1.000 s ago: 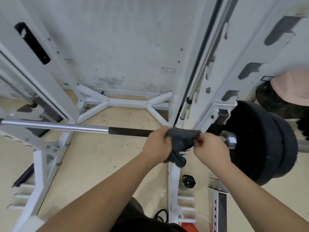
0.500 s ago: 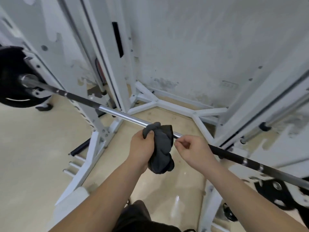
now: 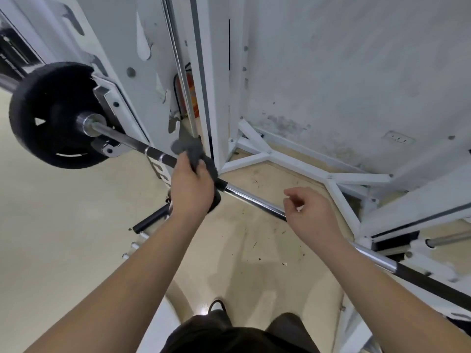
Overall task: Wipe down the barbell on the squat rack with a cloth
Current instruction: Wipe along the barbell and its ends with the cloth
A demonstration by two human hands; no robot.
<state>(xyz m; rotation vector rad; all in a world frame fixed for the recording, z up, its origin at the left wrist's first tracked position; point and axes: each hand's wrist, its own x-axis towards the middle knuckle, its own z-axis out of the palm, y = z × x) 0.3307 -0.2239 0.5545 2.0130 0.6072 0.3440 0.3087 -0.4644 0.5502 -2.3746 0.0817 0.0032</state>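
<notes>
The white squat rack (image 3: 204,80) now fills the left of the view, with the black weight plate (image 3: 53,115) much closer than half a second ago. The barbell (image 3: 254,200) runs from it down to the right. The left hand (image 3: 191,187) has slid along the bar toward the plate, its grip closed on the grey cloth (image 3: 191,149) wrapped over the bar. The right hand (image 3: 308,212) has let go, fingers loosely curled, hovering above the bar.
</notes>
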